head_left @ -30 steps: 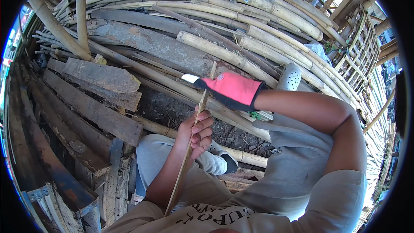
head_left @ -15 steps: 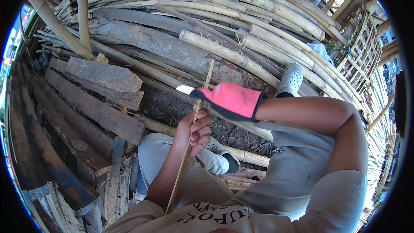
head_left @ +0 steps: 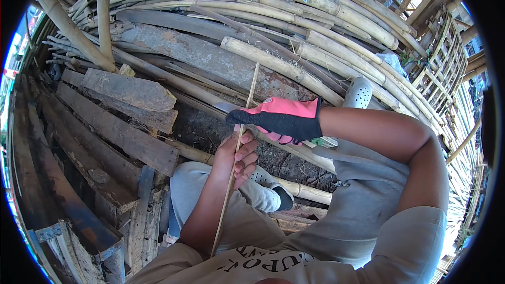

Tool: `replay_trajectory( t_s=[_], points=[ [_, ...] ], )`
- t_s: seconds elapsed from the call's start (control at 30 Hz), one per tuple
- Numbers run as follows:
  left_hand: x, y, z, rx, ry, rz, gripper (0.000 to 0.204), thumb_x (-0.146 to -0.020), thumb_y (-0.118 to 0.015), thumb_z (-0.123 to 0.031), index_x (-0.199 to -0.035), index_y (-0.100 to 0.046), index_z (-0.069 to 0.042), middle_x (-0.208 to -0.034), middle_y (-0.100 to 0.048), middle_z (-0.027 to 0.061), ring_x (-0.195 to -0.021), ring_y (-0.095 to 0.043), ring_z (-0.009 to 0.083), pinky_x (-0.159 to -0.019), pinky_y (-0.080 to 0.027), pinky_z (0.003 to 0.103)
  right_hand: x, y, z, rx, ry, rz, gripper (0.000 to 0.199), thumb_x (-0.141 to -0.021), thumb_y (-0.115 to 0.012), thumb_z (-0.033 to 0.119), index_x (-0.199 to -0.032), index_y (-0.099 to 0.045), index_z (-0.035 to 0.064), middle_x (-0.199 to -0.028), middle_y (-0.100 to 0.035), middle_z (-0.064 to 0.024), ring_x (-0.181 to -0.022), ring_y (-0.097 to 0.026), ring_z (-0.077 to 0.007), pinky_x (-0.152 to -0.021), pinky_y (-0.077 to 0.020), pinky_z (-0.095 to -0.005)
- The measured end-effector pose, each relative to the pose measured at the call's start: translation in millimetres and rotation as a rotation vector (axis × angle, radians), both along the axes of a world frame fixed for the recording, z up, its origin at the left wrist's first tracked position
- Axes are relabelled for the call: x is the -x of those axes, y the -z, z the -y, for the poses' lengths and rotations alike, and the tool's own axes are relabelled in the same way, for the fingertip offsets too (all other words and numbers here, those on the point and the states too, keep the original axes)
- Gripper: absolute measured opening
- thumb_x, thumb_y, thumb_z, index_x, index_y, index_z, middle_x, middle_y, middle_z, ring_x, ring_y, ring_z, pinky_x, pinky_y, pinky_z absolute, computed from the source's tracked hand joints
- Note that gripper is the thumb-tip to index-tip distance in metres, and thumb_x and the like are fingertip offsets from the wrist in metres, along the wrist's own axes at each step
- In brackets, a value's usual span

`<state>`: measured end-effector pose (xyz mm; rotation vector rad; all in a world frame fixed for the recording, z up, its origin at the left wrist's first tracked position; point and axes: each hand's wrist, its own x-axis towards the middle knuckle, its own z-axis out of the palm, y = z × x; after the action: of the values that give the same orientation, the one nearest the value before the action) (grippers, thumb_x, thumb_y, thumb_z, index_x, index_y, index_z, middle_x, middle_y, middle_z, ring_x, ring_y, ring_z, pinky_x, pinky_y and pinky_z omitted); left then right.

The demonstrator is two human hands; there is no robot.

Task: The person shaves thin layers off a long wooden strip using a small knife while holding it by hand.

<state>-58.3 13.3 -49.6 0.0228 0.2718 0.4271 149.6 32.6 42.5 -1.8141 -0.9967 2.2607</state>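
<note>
While bamboo poles (head_left: 294, 0) lie behind, left hand (head_left: 238, 155) and gloved right hand (head_left: 281, 120) grip a thin stick (head_left: 231, 179).

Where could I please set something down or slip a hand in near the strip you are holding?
Bare soil lies between the weathered planks and the gloved right hand. Elsewhere it is crowded: bamboo poles above, and the left hand gripping the bamboo strip.

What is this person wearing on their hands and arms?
The right hand wears a snug work glove, bright pink on the back with a black palm and fingers. The left hand is bare, with no glove. Both forearms are uncovered; short pale grey sleeves end above the elbows.
</note>
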Motion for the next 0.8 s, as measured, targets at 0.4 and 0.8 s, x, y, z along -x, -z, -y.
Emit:
replay_trajectory(
  t_s=[0.4, 0.8],
  points=[
    [-4, -13, 3, -0.047, 0.048, -0.082, 0.035, -0.11, -0.034, -0.038, -0.09, -0.047, -0.014, -0.058, -0.042, -0.0053, -0.037, -0.036, 0.005, -0.031, -0.028, 0.02, -11, 56, 15, -0.247, 0.171, -0.795, 0.033, -0.102, -0.059, 0.027, -0.124, -0.059, 0.0034, -0.075, -0.059, -0.0013, -0.054, -0.053, -0.0086, -0.04, -0.0371, -0.022],
    [-11, -17, 7, -0.416, -0.075, -0.542, 0.038, -0.109, -0.035, -0.044, -0.096, -0.05, -0.011, -0.06, -0.039, -0.0033, -0.039, -0.032, 0.0062, -0.033, -0.029, 0.023, -28, 26, 12, -1.519, -0.76, 0.912, 0.029, -0.1, -0.054, 0.035, -0.1, -0.055, 0.006, -0.072, -0.06, -0.0155, -0.064, -0.065, -0.0352, -0.052, -0.0497, -0.0468]
  ],
)
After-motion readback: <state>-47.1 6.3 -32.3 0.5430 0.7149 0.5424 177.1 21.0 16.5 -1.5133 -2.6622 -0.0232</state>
